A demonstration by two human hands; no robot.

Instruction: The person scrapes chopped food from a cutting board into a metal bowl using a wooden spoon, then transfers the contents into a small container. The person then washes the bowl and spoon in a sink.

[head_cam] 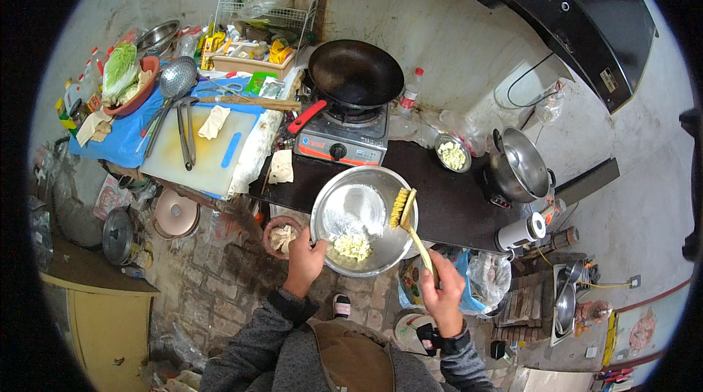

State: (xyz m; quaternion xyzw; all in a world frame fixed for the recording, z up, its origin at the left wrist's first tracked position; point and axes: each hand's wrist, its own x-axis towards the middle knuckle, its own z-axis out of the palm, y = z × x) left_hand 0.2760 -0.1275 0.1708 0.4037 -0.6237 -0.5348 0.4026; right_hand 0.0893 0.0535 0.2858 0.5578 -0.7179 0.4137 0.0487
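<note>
My left hand (305, 263) grips the near left rim of a shiny metal basin (351, 202). A small heap of pale yellow chopped pieces (352, 247) lies at the near side of its floor, with a wet sheen behind it. In my right hand (444, 290) is the handle of a brush (407, 219) with yellowish bristles. Its head is over the basin's right wall; whether the bristles touch the metal, I cannot tell. The basin is tilted towards me at the front edge of the dark counter (439, 194).
A black wok (357, 76) with a red handle sits on a portable gas stove (343, 142). To its right are a small bowl (467, 164) of similar pieces and a metal pot (522, 169). Leftwards lie a cutting board (165, 150), a skimmer (178, 77) and cabbage (120, 70).
</note>
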